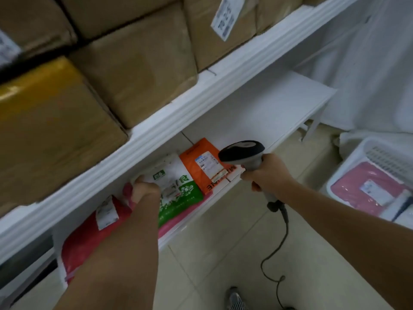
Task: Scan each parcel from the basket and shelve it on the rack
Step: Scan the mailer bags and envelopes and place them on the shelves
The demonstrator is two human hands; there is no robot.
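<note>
Nearest of all, the left hand reaches under the white rack onto its lower shelf, fingers curled over the top edge of a green-and-white parcel, gripping it where it lies flat on the shelf board. That parcel is a soft plastic bag, white at the gripped end with a small green logo, and green with white flower-like shapes toward the shelf's front edge. Left of the grip and partly under the forearm lies a red parcel with a crumpled white label on it; a pink edge shows from beneath the green-and-white bag. Just right of the grip, touching the held bag's side, an orange parcel lies flat with a white shipping label facing up. Further right, the right hand is wrapped round the grey handle of a barcode scanner, whose dark head hangs over the orange parcel; its cable trails down to the tiled floor. Above the grip, the upper shelf is packed with brown cardboard boxes. Far right of both hands, a white basket on the floor holds a pink parcel with a white label, plus another package at its lower edge that is too blurred to make out.
</note>
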